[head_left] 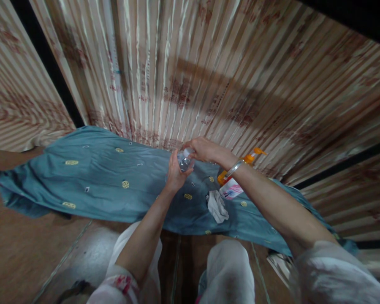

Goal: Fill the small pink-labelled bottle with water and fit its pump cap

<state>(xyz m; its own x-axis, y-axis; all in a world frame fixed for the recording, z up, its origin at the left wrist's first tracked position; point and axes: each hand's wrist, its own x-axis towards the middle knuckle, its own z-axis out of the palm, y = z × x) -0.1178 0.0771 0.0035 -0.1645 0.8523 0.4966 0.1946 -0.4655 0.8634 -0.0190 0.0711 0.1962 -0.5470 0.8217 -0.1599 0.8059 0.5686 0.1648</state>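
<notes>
Corrugated sheet wall, striped pink-cream w/ rust-red marks, fills the background; below it a teal cloth w/ small gold motifs lies spread over a low surface, tiled floor nearer the camera.

Obs:
- Left hand — fingers curled around a small clear bottle, gripping it from below and behind, held up above the cloth, roughly mid-frame.
- Right hand — closed over the bottle's top end, fingers pinched on what looks like the cap; the cap itself is mostly hidden, so can't tell if it is on or loose. Silver bangle at that wrist.
- On the cloth just beside the right forearm: 1 pump bottle w/ orange nozzle, lying tilted, and 1 crumpled white rag touching or nearly touching it.
- Person's knees in pale trousers at bottom edge.

Judgement, step in hand = working the bottle's top. To do well: keep the left grip firm but not squeezing (thin clear plastic may spill), hold the bottle upright, turn w/ right fingertips only — and stay over the cloth so drips land there.
</notes>
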